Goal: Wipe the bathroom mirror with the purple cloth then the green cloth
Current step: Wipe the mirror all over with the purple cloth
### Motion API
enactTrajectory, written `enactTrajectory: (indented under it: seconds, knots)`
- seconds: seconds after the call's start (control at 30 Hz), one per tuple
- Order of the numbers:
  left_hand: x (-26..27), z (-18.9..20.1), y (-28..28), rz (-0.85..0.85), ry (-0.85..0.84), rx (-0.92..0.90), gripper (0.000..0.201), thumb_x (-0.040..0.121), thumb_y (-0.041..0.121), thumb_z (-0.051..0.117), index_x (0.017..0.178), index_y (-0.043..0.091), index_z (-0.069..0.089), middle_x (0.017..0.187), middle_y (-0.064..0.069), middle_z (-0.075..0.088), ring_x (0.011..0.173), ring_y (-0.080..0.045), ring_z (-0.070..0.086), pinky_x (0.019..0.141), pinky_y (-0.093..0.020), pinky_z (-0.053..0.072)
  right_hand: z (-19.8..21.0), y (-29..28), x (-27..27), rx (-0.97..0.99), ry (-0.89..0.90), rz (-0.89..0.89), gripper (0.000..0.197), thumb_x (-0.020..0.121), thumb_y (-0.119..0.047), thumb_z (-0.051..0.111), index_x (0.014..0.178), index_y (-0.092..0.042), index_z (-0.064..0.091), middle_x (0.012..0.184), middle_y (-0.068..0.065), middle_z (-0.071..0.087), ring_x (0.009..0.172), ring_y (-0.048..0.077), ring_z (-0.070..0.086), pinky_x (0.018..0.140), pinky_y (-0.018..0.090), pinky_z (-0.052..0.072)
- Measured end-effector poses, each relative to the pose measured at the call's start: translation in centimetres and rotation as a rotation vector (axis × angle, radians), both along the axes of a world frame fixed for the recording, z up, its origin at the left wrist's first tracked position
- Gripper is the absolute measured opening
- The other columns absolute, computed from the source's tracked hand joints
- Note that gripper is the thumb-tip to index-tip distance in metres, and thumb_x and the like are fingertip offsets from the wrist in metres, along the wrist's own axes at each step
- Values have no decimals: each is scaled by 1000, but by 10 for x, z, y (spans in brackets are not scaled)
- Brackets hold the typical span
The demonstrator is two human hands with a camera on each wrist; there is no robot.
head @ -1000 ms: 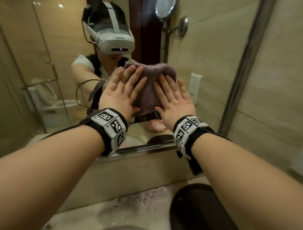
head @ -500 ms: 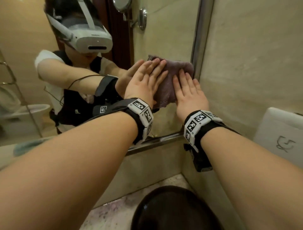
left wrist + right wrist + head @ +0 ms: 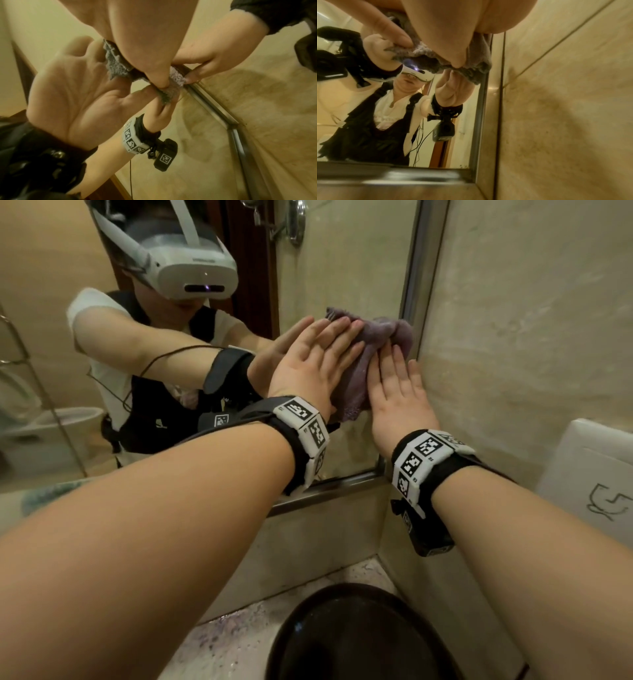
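Two hands lie flat on the cloth (image 3: 380, 344), and we see it bunched against the mirror (image 3: 342, 261) at the glass's right edge, just beside the frame (image 3: 411, 268). Our left hand (image 3: 315, 361) presses it with fingers straight and together, palm down on the cloth's left part. Our right hand (image 3: 394, 388) presses the lower right part the same way, fingers straight, little finger near the frame. The hands sit side by side, close but not overlapping. From the left wrist we see the cloth (image 3: 116, 60) squeezed between palm and glass. From the right wrist its edge (image 3: 471, 73) hangs below the fingers, touching the frame (image 3: 481, 108). The wall (image 3: 531, 337) stands right of the mirror, and a dark basin (image 3: 359, 638) lies below our arms.
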State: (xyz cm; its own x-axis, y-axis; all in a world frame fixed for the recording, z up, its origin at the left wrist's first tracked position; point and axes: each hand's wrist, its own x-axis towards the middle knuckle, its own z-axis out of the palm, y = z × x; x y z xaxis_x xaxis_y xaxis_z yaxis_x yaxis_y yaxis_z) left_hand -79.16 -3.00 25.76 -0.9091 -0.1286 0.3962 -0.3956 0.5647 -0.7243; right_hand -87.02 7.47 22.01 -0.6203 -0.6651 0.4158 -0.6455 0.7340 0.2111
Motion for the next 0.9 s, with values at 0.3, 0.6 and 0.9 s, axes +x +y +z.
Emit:
enactTrajectory:
  seconds: [0.3,0.6,0.9]
  knots:
    - [70,-4,-41,70,-15,32,87,94,57,30,144,12,-25,151,-9,-30,142,-25,-20,111,-42,-17,-4,-19,44,152,12,141,86,96,-36,40,142,-8,-27,149,18,-30,139,30,-26,108,38,-21]
    - [144,-21,-92,91,4,42,84,94,57,23,142,13,-29,151,-8,-31,141,-25,-22,106,-39,-23,-9,-57,100,241,81,253,83,97,-35,38,139,-16,-30,147,20,-32,138,32,-27,107,40,-22]
    - [221,-52,-139,200,45,106,82,94,59,17,129,11,-40,140,-7,-42,141,-27,-23,94,-45,-36,-28,-107,150,279,257,471,74,96,-33,42,148,-28,-10,152,21,-20,142,33,-17,108,46,-22]
